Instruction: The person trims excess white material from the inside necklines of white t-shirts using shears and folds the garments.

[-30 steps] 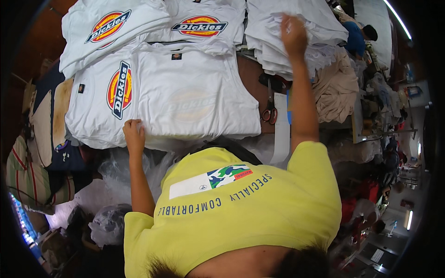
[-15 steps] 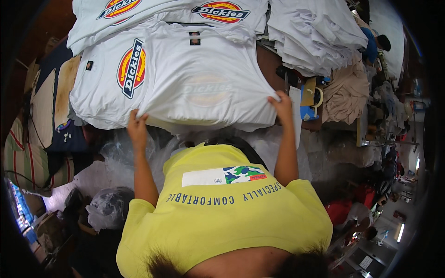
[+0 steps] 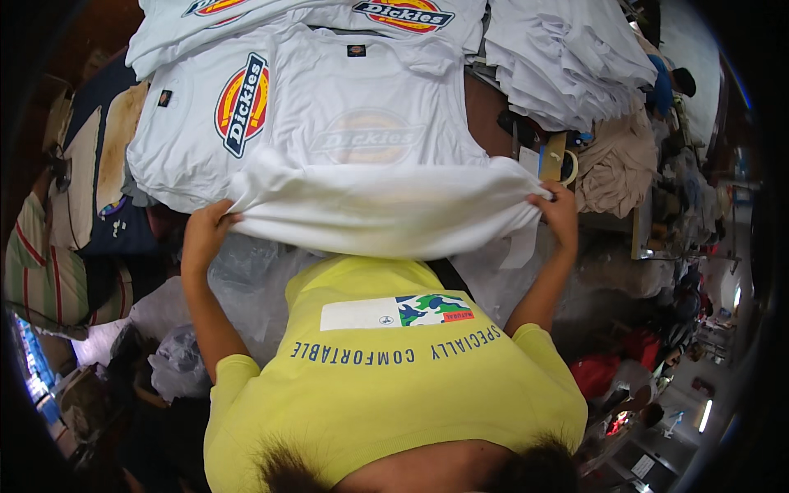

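Two hands (image 3: 205,234) (image 3: 562,215) spread wide, turned inward, pinching a white shirt (image 3: 378,205)

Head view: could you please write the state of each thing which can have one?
Left hand: closed on the shirt's left side
Right hand: closed on its right side
Held white shirt: near end lifted, stretched between hands
Left printed shirt: lying, print up
White cloth pile: loosely layered
Beige cloth: crumpled
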The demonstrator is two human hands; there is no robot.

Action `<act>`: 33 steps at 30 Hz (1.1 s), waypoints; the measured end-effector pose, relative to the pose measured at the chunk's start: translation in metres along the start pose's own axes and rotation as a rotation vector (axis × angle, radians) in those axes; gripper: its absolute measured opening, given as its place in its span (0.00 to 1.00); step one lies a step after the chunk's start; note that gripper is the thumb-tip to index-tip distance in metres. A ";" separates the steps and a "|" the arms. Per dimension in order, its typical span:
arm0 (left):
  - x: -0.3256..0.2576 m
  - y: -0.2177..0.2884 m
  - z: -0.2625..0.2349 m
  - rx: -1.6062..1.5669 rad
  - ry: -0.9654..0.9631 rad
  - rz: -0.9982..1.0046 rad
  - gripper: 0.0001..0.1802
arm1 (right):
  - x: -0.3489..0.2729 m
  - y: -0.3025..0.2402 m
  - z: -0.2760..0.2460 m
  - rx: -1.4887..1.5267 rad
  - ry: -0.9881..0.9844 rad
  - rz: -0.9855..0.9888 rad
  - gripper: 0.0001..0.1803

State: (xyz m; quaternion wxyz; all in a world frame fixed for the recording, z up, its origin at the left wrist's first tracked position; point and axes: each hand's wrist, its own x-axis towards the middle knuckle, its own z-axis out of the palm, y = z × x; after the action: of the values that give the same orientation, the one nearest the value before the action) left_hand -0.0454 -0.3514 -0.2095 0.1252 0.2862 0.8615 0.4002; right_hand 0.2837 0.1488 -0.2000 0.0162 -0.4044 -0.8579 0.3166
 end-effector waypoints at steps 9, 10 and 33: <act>-0.028 0.023 -0.131 -0.335 0.604 0.197 0.13 | -0.038 -0.010 -0.091 0.998 0.385 -0.513 0.17; -0.010 0.048 -0.140 -0.150 0.486 0.033 0.14 | -0.020 -0.031 -0.098 0.968 0.319 -0.475 0.18; 0.004 -0.120 0.139 -0.488 0.573 -0.475 0.23 | 0.003 0.054 0.177 -0.003 0.587 -0.318 0.19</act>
State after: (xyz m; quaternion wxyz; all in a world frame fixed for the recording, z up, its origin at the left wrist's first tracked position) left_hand -0.0339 -0.3247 -0.3913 0.0337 -0.0802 0.7838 0.6149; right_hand 0.2685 0.0826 -0.3725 0.3112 -0.3394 -0.8695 0.1789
